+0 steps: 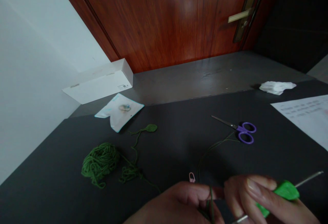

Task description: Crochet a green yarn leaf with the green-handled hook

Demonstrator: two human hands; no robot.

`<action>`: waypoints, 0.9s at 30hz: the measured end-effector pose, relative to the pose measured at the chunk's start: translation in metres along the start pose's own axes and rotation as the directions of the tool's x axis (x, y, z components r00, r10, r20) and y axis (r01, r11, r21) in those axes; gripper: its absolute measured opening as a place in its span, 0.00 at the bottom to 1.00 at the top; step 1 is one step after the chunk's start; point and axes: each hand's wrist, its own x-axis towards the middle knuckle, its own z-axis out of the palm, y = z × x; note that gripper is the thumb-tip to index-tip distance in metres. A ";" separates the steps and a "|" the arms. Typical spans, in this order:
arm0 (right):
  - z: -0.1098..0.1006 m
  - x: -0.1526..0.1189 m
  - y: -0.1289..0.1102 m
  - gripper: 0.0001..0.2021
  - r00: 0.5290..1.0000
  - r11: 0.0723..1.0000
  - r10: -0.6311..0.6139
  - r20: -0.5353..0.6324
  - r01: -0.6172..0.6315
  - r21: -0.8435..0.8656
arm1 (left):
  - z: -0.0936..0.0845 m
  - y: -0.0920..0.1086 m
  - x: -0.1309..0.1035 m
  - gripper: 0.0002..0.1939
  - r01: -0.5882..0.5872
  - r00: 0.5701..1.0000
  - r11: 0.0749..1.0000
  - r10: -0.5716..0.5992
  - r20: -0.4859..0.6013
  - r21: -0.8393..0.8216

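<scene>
My left hand (179, 203) is at the bottom centre, with green yarn (211, 200) looped round its finger and its fingers bent together. My right hand (256, 196), just to its right, is closed round a crochet hook (287, 190) with a green handle; one metal end points up to the right, the other down to the left. A pink stitch marker (192, 177) shows just above my left hand. On the dark mat lies a ball of green yarn (101, 162), with a looser tangle (128, 173) beside it. A small green crocheted leaf (151, 128) lies farther back.
Purple-handled scissors (244, 133) lie on the right, touching a thin dark strand. A printed sheet (307, 116) and a crumpled white tissue (276, 87) are at the far right. Back left are a white box (102, 84) and a white packet (118, 114). A wooden door (164, 22) stands behind.
</scene>
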 end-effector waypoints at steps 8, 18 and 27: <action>-0.002 0.000 -0.002 0.26 0.994 0.999 0.003 -0.109 -0.007 -0.036 | 0.005 0.007 -0.012 0.24 -0.102 0.989 0.995 0.099 -0.109 -0.017; 0.006 0.007 -0.007 0.22 0.956 0.971 0.197 -0.218 -0.160 0.176 | -0.001 -0.013 -0.004 0.34 -0.285 0.926 0.958 0.269 -0.263 -0.024; 0.009 0.012 -0.002 0.18 0.965 0.928 0.182 -0.188 -0.105 0.358 | -0.005 -0.022 0.004 0.36 -0.418 0.843 0.908 0.388 -0.372 -0.001</action>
